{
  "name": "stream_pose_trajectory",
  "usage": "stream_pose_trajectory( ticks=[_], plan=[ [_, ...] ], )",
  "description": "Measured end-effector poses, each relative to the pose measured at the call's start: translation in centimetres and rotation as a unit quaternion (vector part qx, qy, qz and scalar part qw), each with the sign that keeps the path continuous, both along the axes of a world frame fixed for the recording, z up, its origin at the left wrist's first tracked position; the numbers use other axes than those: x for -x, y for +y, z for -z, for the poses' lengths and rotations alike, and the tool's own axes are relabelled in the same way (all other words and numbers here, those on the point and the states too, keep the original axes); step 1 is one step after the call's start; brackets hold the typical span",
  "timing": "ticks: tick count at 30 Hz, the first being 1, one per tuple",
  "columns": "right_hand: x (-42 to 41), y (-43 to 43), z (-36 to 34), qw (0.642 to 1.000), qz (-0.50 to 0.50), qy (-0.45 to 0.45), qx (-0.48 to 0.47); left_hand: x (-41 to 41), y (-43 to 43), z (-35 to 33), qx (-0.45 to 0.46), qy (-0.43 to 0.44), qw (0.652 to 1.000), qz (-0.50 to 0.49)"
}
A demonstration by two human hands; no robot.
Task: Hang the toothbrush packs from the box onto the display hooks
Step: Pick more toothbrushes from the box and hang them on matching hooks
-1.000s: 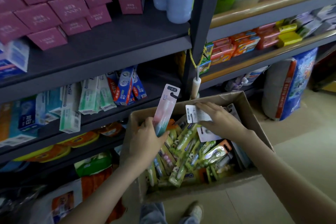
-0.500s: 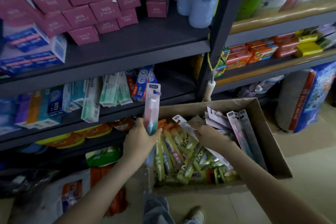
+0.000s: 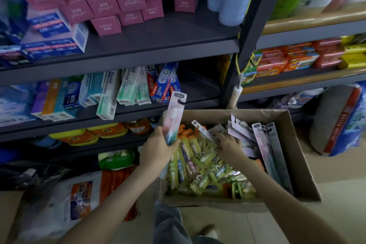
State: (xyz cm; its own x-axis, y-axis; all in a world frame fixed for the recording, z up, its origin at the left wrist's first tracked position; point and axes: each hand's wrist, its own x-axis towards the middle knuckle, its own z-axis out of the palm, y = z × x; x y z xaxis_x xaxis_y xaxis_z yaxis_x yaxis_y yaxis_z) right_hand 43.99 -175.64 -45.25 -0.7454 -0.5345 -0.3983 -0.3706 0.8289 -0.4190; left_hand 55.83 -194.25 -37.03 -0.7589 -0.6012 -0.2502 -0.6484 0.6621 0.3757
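Cardboard forms the box (image 3: 297, 144) at the lower right of the frame, set close against the shelving. It holds the toothbrush packs (image 3: 200, 172): yellow-green ones heaped in the middle, slim pale ones leaning along its right wall. We hold one pink-and-teal pack (image 3: 174, 120) in our left hand (image 3: 158, 145), fingers wrapped round its lower half so that it stands upright near frame centre. Its hang hole (image 3: 180, 101) at the top is free, and we judge this grip leaves that end ready for a hook. Our right hand (image 3: 227, 142) lies palm down on the pale packs in the box, fingers reaching forward. Blur keeps us from telling whether they pinch one. No display hook shows in the view. As for writing, "Doctor" runs along the toothpaste cartons (image 3: 111, 93) on the middle shelf at left. The pink cartons (image 3: 103, 4) at upper left carry print too small for us to read.
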Motion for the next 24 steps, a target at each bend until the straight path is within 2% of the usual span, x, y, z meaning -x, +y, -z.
stream_pose_trajectory(
  ticks=[4,6,8,11,14,21,22,24],
  plan=[
    [0.2,0.7,-2.0,0.976,0.040,-0.103,0.185,-0.3,0.8,-0.7,-0.012,0.020,1.000,-0.012],
    [0.1,0.7,-2.8,0.965,0.038,-0.145,0.215,-0.6,1.1,-1.1,-0.014,0.027,0.999,-0.017],
    [-0.3,0.6,-2.8,0.971,0.011,-0.147,0.188,-1.1,1.3,-1.4,-0.006,0.033,0.999,-0.016],
    [-1.7,0.3,-1.3,0.988,-0.008,-0.121,0.096,-2.2,1.3,-1.4,0.007,0.031,0.999,-0.022],
    [-3.2,0.4,0.4,0.999,-0.025,-0.035,0.018,-3.5,1.4,-0.7,0.009,0.031,0.999,-0.037],
    [-4.2,1.0,1.3,0.989,-0.128,0.075,0.004,-6.2,1.9,0.1,0.005,0.052,0.998,-0.045],
    [-4.4,0.9,1.1,0.986,-0.132,0.098,0.012,-6.3,1.8,-0.2,0.007,0.057,0.997,-0.050],
    [-4.7,0.5,-0.3,0.979,-0.119,0.145,0.085,-6.2,1.3,-1.3,0.010,0.066,0.996,-0.063]
  ],
)
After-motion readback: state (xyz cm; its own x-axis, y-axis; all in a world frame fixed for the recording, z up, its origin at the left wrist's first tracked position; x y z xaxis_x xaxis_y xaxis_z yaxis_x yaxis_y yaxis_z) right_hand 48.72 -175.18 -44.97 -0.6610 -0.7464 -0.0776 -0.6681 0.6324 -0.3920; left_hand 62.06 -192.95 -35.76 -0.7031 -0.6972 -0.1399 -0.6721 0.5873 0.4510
